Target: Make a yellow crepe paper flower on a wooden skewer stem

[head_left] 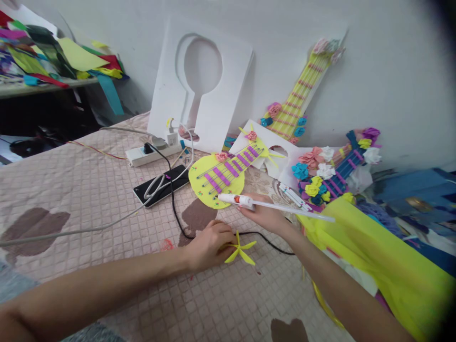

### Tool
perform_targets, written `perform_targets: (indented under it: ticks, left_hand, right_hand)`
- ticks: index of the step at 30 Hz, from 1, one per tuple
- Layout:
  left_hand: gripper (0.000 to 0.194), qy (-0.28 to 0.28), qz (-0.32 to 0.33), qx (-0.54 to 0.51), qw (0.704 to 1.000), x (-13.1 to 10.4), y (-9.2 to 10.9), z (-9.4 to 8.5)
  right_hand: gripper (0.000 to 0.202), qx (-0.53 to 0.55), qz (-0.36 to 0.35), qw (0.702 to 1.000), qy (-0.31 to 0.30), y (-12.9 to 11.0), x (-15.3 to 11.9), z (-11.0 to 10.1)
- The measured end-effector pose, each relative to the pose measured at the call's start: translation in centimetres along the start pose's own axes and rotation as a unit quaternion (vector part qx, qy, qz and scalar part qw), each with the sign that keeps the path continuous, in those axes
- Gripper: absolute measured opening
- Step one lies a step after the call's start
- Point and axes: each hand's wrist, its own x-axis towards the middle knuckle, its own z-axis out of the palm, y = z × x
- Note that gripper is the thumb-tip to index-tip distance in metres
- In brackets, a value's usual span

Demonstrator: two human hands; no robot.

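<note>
Forearms [135, 276] converge, right hand [265, 214] gripping glue gun [245, 202].

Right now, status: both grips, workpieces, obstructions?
Left grip on yellow paper star. Right grip on glue gun, nozzle over yellow toy guitar. Black cord runs between them.

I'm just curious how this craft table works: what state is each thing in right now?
Hot glue gun: gripped in the right hand, glue stick protruding behind
Yellow star-shaped piece: held by the left hand, points spread
Yellow paper guitar: strung, decorated with flowers
Power strip: plugs inserted
Smartphone: lying flat, screen dark, cable across it
White board: upright, guitar-shaped hole cut out
</note>
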Motion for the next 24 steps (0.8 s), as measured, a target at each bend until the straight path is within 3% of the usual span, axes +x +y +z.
perform_targets:
  ticks: [6, 13, 24]
  left_hand:
    - [0.012, -0.004, 0.003, 0.002, 1.0, -0.04, -0.18, 0.11]
    - [0.01, 0.002, 0.005, -0.003, 1.0, 0.03, -0.11, 0.13]
    - [0.01, -0.001, 0.004, 0.003, 1.0, -0.06, -0.07, 0.03]
  right_hand:
    - [0.011, 0.033, -0.009, 0.999, -0.023, -0.25, -0.53, -0.67]
    - [0.017, 0.025, 0.028, 0.999, 0.004, 0.26, -0.12, -0.1]
    - [0.018, 0.033, 0.008, 0.999, -0.01, 0.3, 0.13, -0.05]
